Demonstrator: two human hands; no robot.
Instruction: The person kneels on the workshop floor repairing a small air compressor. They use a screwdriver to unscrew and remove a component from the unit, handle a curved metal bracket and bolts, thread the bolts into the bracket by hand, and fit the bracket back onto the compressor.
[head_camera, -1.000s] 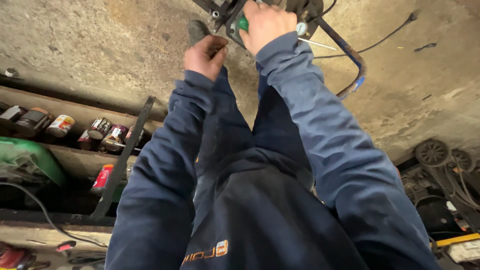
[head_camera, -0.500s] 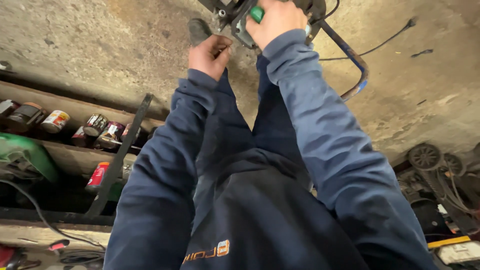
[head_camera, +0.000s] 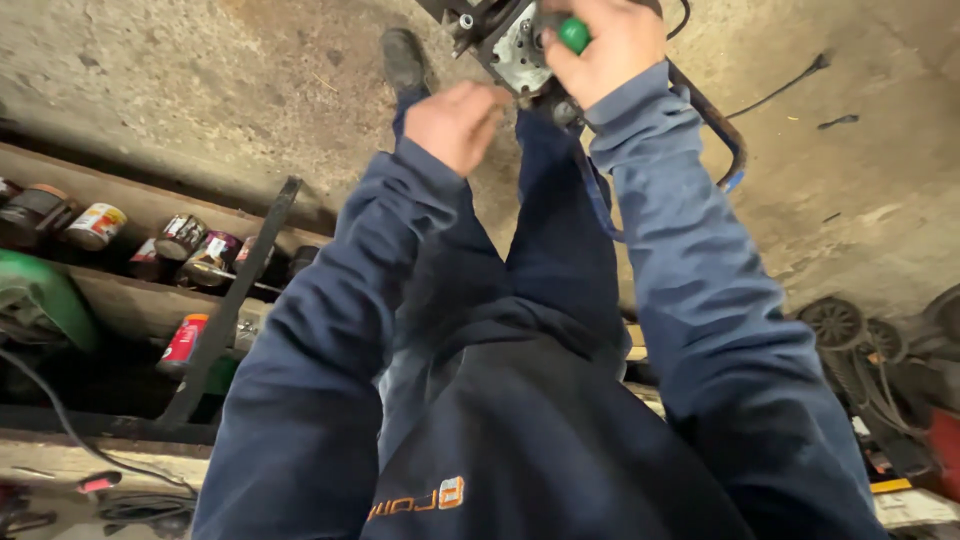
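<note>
Green-handled tool (head_camera: 573, 35) sits inside right hand's (head_camera: 610, 45) grip (left hand (head_camera: 455, 125) just beside).

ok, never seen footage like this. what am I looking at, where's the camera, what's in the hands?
There is no machine here, only a person working with bare hands. The single camera sits on that person's head and looks down, so you see their own dark blue sleeves, jacket and legs from above.

The right hand is closed around a tool with a green handle, pressed against a grey metal machine part at the top edge. Which tool it is cannot be told. The left hand is curled in a loose fist just beside that part; whether it holds anything is not clear.

Below lies a bare concrete floor, with one boot showing. A bent dark metal bar curves past the right sleeve. On the left, wooden shelves carry a row of cans. On the right are small wheels.
</note>
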